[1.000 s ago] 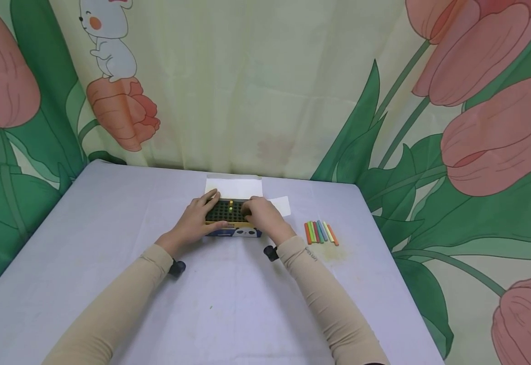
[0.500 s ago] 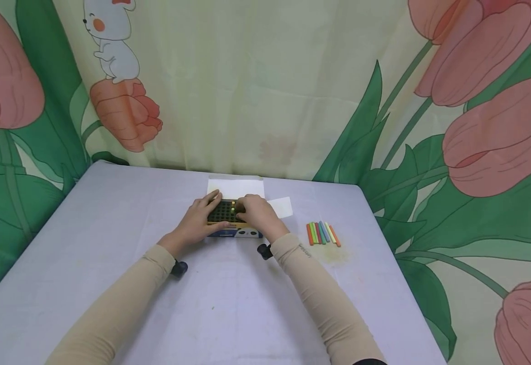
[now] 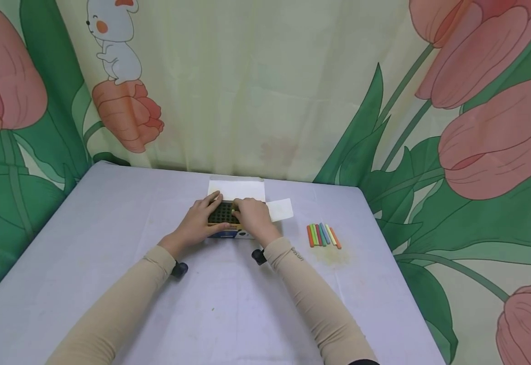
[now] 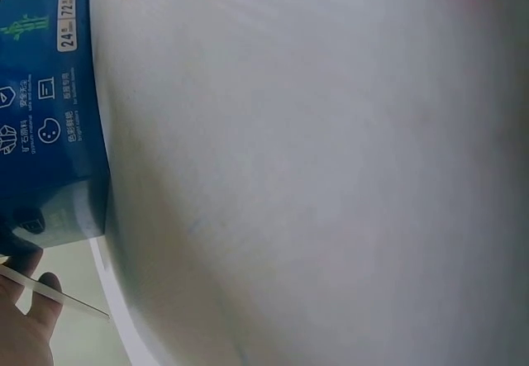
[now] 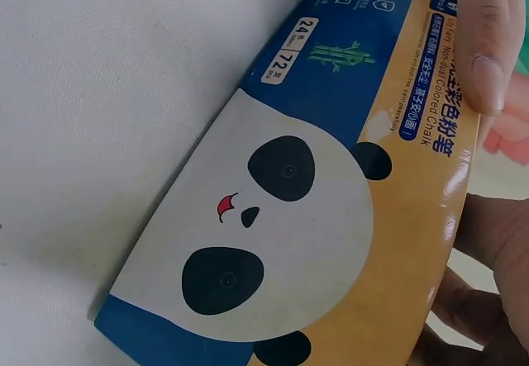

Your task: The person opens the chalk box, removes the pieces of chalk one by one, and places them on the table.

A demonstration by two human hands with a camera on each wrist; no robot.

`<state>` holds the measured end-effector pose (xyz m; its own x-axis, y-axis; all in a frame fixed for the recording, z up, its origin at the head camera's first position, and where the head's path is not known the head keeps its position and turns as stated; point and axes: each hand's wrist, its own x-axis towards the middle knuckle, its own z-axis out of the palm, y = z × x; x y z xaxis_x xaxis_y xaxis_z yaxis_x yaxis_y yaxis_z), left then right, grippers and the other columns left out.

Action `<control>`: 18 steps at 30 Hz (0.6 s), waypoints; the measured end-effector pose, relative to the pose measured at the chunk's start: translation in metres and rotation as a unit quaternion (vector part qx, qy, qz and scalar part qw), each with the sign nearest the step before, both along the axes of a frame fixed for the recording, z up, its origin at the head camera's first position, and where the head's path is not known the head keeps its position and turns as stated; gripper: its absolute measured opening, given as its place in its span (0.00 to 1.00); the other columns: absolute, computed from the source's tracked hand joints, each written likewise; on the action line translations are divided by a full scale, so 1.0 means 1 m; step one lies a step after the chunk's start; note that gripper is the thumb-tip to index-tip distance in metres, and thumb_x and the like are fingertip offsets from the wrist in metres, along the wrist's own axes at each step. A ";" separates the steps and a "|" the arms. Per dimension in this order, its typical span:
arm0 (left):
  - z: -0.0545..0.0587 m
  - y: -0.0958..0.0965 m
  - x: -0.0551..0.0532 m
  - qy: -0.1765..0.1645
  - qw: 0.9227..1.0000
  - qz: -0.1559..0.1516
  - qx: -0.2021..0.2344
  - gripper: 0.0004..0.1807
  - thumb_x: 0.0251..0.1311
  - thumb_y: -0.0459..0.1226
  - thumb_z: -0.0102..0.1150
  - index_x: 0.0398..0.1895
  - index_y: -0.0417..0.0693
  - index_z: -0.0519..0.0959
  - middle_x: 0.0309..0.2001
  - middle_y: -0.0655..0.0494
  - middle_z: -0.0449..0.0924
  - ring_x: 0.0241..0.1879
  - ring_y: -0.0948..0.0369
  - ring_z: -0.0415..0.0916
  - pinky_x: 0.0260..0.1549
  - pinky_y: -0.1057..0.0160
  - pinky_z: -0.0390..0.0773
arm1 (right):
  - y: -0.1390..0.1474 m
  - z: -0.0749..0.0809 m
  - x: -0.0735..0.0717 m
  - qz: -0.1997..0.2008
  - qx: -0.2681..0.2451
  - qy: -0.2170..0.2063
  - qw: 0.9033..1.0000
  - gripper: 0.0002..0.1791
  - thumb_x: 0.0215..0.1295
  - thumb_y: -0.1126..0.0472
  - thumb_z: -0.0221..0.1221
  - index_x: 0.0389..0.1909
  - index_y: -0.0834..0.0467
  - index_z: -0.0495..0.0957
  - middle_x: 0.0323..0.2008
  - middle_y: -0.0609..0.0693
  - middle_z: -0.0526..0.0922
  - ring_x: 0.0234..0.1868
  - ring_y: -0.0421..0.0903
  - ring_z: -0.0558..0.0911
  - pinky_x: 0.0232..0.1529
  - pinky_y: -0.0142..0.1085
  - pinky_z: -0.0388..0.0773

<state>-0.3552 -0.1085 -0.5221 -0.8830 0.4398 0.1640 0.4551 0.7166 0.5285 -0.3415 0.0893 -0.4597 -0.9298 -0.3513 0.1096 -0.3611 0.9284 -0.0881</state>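
A chalk box (image 3: pixel 221 234), blue and yellow with a panda face on its front, stands on the table with its lid raised; a dark holed insert (image 3: pixel 219 213) fills its top. My left hand (image 3: pixel 194 220) grips the box's left end, its thumb along the front edge, shown as a thumb (image 5: pixel 486 73) in the right wrist view. The fingers of my right hand (image 3: pixel 253 215) are curled down over the insert and pinch a yellowish chalk stick (image 3: pixel 233 210), mostly hidden. Several coloured chalk sticks (image 3: pixel 323 235) lie side by side right of the box.
The white lid flap (image 3: pixel 236 188) stands up behind the box, and a white side flap (image 3: pixel 280 209) sticks out to its right. A white cloth covers the table (image 3: pixel 228 304). Behind hangs a printed curtain (image 3: pixel 256 91).
My right hand has moved left across the holed insert to the two chalk sticks standing in it, covering them now. The left hand keeps its place on the box. The view shifts slightly.
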 end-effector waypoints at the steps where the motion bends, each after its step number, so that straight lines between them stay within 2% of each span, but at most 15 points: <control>1: 0.000 0.000 0.000 -0.001 1.000 0.001 0.001 0.54 0.64 0.67 0.60 0.84 0.53 0.51 0.85 0.54 0.44 0.75 0.40 0.55 0.71 0.35 0.61 | 0.000 0.000 0.000 0.000 0.000 0.001 1.000 0.10 0.75 0.51 0.62 0.49 0.50 0.85 0.40 0.47 0.90 0.39 0.45 0.87 0.40 0.42 0.85; 10: 0.000 0.000 0.002 0.004 1.000 0.000 0.000 0.55 0.64 0.67 0.60 0.84 0.51 0.51 0.85 0.52 0.44 0.75 0.39 0.55 0.71 0.34 0.61 | 0.001 0.002 0.001 0.002 -0.014 -0.004 1.000 0.10 0.77 0.52 0.59 0.52 0.49 0.82 0.39 0.48 0.90 0.34 0.44 0.87 0.34 0.40 0.83; 18: -0.001 0.000 0.002 0.010 1.000 -0.002 0.000 0.55 0.64 0.67 0.60 0.84 0.50 0.51 0.85 0.51 0.44 0.74 0.38 0.56 0.70 0.33 0.61 | 0.002 0.001 0.001 0.001 -0.031 -0.007 0.999 0.09 0.79 0.52 0.56 0.54 0.47 0.78 0.32 0.48 0.88 0.26 0.44 0.82 0.27 0.39 0.78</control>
